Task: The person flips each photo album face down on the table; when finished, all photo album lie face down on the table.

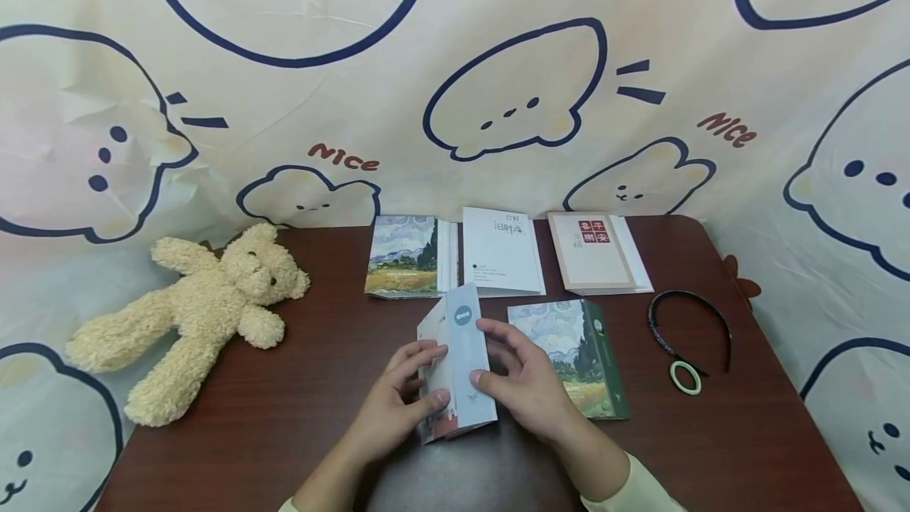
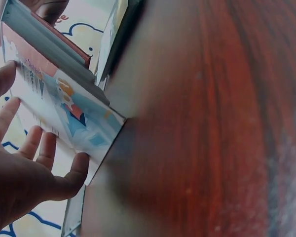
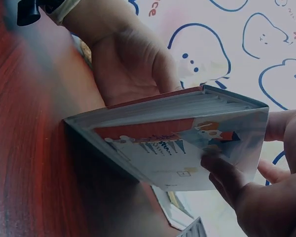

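Note:
A photo album [image 1: 471,362] with a pale blue spine stands between my two hands in the head view, its spine facing up. My left hand [image 1: 400,393] holds it by the left cover, fingers and thumb near the spine. In the left wrist view, spread fingertips [image 2: 44,145] lie on the illustrated cover [image 2: 84,118]. My right hand [image 1: 529,378] grips the spine's right side. In the right wrist view, a right finger [image 3: 217,163] touches the other cover, and page edges [image 3: 158,108] show between the covers. Parts of the right fingers are hidden in the head view.
A landscape-covered album [image 1: 569,362] with a green spine lies right of my hands. Farther back sit another landscape album [image 1: 405,255], a white one [image 1: 501,251] and a beige one [image 1: 590,251]. A teddy bear [image 1: 206,306] lies left; a headband [image 1: 657,322] and green ring [image 1: 686,378] lie right.

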{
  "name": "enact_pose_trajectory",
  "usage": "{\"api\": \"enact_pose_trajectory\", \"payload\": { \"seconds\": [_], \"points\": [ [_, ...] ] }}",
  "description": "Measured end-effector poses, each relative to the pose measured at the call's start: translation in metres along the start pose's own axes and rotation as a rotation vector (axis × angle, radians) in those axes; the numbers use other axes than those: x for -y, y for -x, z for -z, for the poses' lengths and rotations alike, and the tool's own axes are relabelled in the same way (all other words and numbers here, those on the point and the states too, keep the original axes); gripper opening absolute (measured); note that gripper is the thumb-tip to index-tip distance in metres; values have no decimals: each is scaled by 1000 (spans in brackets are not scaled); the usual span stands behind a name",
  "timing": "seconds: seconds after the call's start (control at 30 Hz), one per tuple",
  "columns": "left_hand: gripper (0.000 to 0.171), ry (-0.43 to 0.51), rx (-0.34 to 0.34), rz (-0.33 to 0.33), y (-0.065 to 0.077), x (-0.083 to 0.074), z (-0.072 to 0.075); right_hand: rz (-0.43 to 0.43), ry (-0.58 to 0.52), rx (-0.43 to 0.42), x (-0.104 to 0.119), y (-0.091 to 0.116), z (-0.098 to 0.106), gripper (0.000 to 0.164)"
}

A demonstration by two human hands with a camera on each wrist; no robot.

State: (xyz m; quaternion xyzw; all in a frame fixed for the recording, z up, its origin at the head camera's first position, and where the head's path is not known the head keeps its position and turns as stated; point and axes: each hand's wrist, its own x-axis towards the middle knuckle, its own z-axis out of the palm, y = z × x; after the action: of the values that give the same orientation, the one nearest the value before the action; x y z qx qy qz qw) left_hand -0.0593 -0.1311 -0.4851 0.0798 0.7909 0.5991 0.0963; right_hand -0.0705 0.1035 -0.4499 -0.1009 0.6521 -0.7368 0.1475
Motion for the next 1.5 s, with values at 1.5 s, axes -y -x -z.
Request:
{"api": "enact_pose_trajectory", "payload": {
  "seconds": [1.5],
  "points": [
    [52,-230,-57,56,-2,18,21,-121,514,-48,-53,-15,9,65]
  ]
}}
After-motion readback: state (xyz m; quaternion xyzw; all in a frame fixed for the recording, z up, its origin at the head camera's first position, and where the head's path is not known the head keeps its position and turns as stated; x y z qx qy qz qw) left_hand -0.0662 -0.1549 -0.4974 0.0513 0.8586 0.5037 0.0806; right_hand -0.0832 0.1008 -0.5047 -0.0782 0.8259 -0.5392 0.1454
